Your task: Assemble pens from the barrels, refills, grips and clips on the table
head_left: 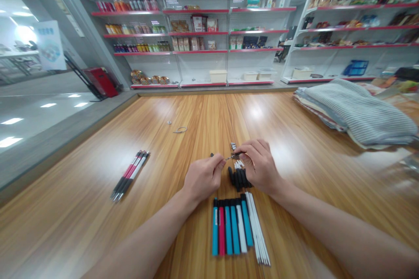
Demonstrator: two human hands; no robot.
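Silvery small part (231,156) held between both hands, just beyond the black grips (238,178); its exact kind cannot be told. Its long axis is set roughly side to side, rising slightly rightward. The left end is pinched by the left hand (203,177), the right end by the right hand (262,165); neither is nearer. Coloured barrels (235,231) and white refills (258,231) are laid nearer the body, crosswise to the part.
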